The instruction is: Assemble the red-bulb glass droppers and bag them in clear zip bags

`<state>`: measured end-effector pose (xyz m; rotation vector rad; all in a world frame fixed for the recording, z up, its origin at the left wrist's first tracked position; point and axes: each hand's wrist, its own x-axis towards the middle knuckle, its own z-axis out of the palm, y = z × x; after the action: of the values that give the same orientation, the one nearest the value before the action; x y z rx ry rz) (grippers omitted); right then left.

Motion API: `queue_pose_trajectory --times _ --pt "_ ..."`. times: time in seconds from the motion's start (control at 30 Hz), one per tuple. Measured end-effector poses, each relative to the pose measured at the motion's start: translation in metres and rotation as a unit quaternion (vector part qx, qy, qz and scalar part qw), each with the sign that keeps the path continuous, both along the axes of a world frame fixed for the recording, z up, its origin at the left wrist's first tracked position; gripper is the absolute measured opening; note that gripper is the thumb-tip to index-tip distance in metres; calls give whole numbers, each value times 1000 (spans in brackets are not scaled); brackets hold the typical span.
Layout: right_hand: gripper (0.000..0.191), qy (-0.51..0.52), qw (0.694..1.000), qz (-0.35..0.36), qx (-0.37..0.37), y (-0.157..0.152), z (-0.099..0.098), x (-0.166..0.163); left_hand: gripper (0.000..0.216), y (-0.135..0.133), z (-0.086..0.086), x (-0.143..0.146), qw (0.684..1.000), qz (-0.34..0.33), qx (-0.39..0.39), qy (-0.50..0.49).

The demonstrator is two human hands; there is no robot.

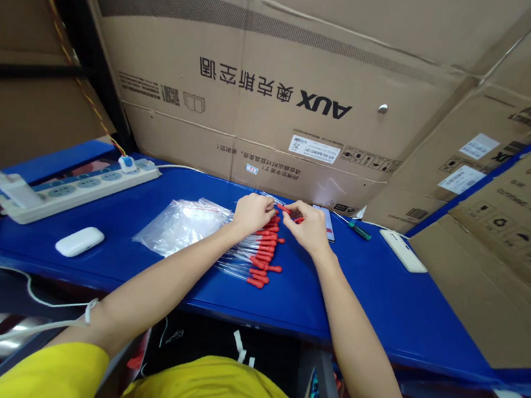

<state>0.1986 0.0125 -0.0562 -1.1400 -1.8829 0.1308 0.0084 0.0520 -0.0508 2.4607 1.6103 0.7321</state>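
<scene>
Clear glass droppers with red rubber bulbs [263, 257] lie side by side in a row on the blue table [359, 303], bulbs toward the right. At the far end of the row, my right hand [309, 226] is closed in a pinch on a red-bulbed dropper [284, 209], with more red showing under its fingers. My left hand [252, 213] is just to the left, above the glass tubes, fingers closed; what they grip is hidden. Clear plastic bags [184, 224] lie left of the droppers, partly behind my left forearm.
A white power strip [95, 186] with plugs and a white earbud case [80, 241] are on the left. A phone [325, 223], a green-handled screwdriver [359, 229] and a white power bank [403, 251] lie at the right. Cardboard [265, 49] walls the back.
</scene>
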Motion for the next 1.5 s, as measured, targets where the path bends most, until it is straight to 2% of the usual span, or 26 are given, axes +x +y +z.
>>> queue_pose_trajectory --times 0.27,0.67,0.9,1.5 --pt "8 10 1000 13 4 -1 -1 -2 18 -3 0 3 1000 12 -12 14" --pt "3 1 1000 0 26 -6 6 -5 21 -6 -5 8 999 30 -11 -33" --pt "9 27 999 -6 16 -8 5 -9 17 -5 -4 6 1000 25 6 -8" --pt "14 77 997 -7 11 -11 2 -15 22 -11 4 5 999 14 -6 34"
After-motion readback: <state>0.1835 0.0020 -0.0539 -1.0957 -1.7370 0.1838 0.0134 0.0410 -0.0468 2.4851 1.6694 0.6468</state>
